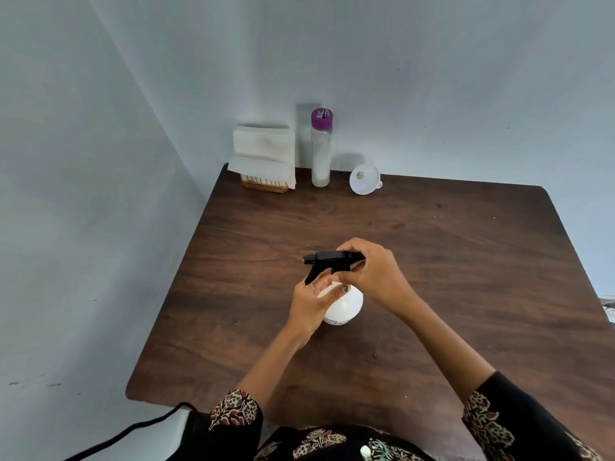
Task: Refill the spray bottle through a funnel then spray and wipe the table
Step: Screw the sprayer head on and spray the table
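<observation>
A white round spray bottle [346, 307] stands upright in the middle of the dark wooden table [466, 261]. My left hand [311, 306] holds its upper body and neck. My right hand [372, 271] grips the black trigger spray head [327, 261] on top of the bottle; the nozzle points left. A white funnel [364, 179] lies at the back of the table. Next to it on the left stands a tall clear refill bottle [321, 151] with a purple cap, holding clear liquid.
A stack of white paper napkins [264, 154] sits in a holder at the table's back left corner, against the wall. Walls close in behind and on the left. A black cable [133, 427] runs down at the lower left.
</observation>
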Demonstrator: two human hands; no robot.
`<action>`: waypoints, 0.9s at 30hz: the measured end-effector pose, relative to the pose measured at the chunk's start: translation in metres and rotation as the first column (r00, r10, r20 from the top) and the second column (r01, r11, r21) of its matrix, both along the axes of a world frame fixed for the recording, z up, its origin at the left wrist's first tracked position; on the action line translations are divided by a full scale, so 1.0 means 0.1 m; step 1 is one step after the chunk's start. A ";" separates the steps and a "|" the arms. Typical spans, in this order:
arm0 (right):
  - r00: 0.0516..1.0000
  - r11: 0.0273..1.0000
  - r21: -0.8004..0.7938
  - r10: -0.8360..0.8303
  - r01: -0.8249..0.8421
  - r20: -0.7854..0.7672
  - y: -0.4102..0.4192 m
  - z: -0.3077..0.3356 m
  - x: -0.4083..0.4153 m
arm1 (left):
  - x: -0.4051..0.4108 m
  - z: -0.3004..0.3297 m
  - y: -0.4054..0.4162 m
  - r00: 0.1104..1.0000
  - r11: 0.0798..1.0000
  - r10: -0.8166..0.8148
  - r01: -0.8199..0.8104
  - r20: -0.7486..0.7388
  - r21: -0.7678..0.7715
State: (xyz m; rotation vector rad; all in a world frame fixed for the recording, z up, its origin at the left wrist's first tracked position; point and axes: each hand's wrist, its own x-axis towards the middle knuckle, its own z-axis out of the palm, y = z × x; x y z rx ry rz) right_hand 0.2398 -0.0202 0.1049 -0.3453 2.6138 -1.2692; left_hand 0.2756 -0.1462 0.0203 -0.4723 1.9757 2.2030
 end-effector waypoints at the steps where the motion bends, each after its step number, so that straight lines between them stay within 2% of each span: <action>1: 1.000 1.000 -0.020 -0.015 0.015 0.011 -0.01 -0.04 0.00 | 0.00 -0.02 -0.01 1.000 1.000 0.002 -0.002 0.008 0.000; 6: 0.998 0.996 -0.075 -0.047 0.049 0.034 0.03 -0.15 0.04 | 0.00 -0.08 -0.02 1.000 0.998 -0.016 0.017 0.012 -0.063; 11: 0.995 0.990 -0.101 -0.094 0.098 0.037 0.05 -0.20 0.06 | -0.01 -0.16 -0.02 0.999 0.997 -0.033 0.036 0.040 -0.065; 17: 0.990 0.986 -0.097 -0.140 0.137 -0.022 0.04 -0.40 0.10 | 0.01 -0.10 0.00 0.997 0.993 -0.066 0.063 -0.027 -0.097; 22: 0.981 0.978 -0.103 -0.186 0.179 -0.062 0.00 -0.51 0.14 | 0.03 -0.09 0.01 0.998 0.996 -0.045 0.041 -0.050 -0.080; 27: 0.957 0.958 -0.136 -0.270 0.254 -0.110 -0.08 -0.55 0.21 | 0.09 -0.06 0.09 0.990 0.990 -0.023 0.003 -0.138 -0.139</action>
